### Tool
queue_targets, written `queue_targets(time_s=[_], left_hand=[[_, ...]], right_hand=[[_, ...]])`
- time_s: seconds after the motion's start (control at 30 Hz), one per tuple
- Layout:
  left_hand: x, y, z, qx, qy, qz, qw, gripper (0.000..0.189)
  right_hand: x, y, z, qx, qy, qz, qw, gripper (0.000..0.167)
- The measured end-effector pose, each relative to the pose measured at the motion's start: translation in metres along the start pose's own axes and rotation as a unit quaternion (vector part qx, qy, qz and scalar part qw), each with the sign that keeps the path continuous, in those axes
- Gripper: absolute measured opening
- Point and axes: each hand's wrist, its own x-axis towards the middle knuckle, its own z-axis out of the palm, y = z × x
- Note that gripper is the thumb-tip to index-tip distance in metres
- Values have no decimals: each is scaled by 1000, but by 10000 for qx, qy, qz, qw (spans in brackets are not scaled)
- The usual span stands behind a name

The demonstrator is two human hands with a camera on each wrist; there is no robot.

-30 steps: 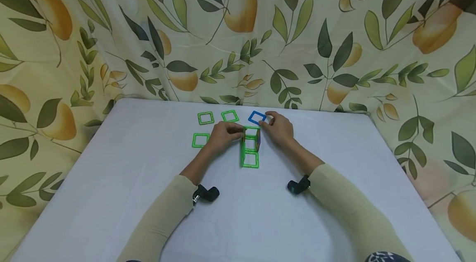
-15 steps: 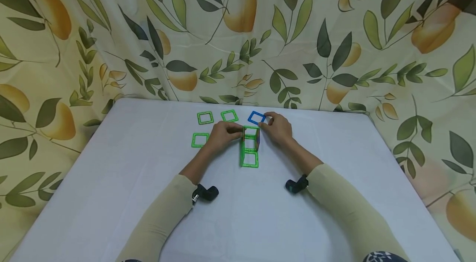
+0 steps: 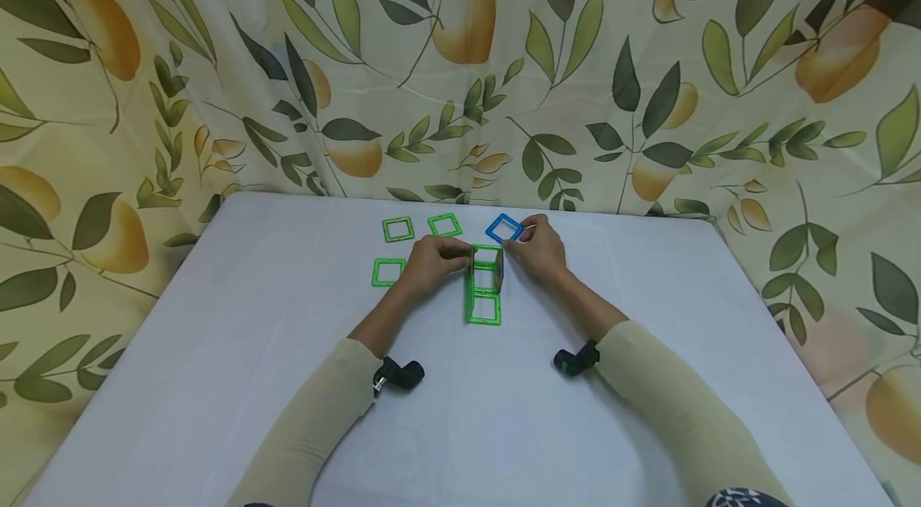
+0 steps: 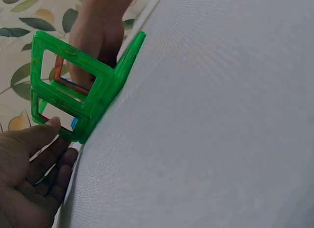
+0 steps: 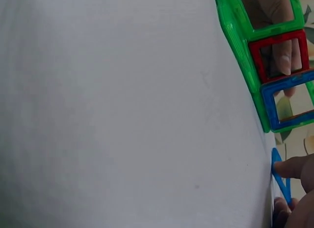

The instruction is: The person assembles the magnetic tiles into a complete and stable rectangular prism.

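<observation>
A structure of magnetic tiles (image 3: pixel 485 293) stands mid-table; green frames face the near side and top, while a red and a blue frame show in the right wrist view. My left hand (image 3: pixel 432 261) is at its left side, thumb tip against a green frame (image 4: pixel 68 53) and fingers curled beside it. Just beyond the structure's far right corner, my right hand (image 3: pixel 538 249) pinches the right corner of a blue square magnetic tile (image 3: pixel 504 228). In the right wrist view this blue tile (image 5: pixel 280 175) looks tilted, the thumb on its face.
Two loose green square tiles (image 3: pixel 398 229) (image 3: pixel 444 225) lie at the back of the white table (image 3: pixel 460 411). Another green tile (image 3: pixel 387 272) lies left of my left hand, partly covered by it. Behind the table's far edge hangs a fruit-patterned curtain (image 3: pixel 460 91).
The blue tile has shifted slightly right and turned in my right hand's fingers. My left hand and the structure have stayed in place.
</observation>
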Motion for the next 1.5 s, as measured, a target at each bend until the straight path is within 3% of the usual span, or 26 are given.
queue_targets(time_s=[0.37,0.57,0.67,1.23,1.5], left_hand=[[-2,1,1,-5,-4,-107,9999,22],[-2,-1,3,10,-1,-146,9999,21],[-3,-2,3,1,-9,-169,9999,21],[-3,-3,2,-15,-4,-85,10000,21],[0,-1,1,3,-30,-59,10000,22]], right_hand=[[-3,4,0,800,266,250,9961,57],[-6,5,-4,1215,246,197,9921,33],[-8,6,-6,1279,162,179,9915,26],[-18,8,-13,1844,-88,155,9827,27],[-24,9,-16,1751,-55,-181,9844,22]])
